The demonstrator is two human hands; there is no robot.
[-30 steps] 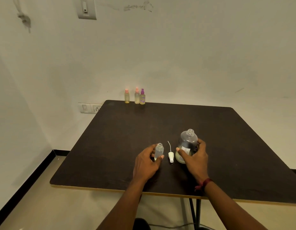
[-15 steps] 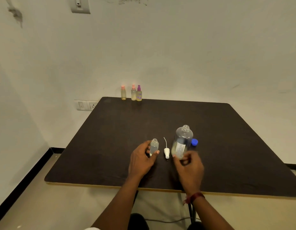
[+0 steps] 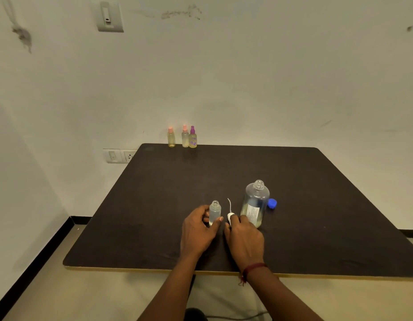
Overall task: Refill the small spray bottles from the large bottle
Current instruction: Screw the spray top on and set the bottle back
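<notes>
Gripping stuff with both hands near my edge of the dark table (image 3: 143,216). My left hand (image 3: 198,230) is wrapped round the small spray bottle (image 3: 214,213), which stands upright with its neck open. Just beside it, my right hand (image 3: 245,237) pinches the white sprayer top (image 3: 229,217), its thin dip tube pointing away from me. Got a red thread band (image 3: 254,267) on that wrist. Right behind that hand the large bottle (image 3: 255,202) stands uncapped, label facing me, with a bit of yellowish liquid at the bottom. The blue cap (image 3: 272,203) lies just right of it. Way off at the far edge stand a pink-topped bottle (image 3: 171,137), then another pink-topped one (image 3: 185,137) right next to a purple-topped bottle (image 3: 192,137).
</notes>
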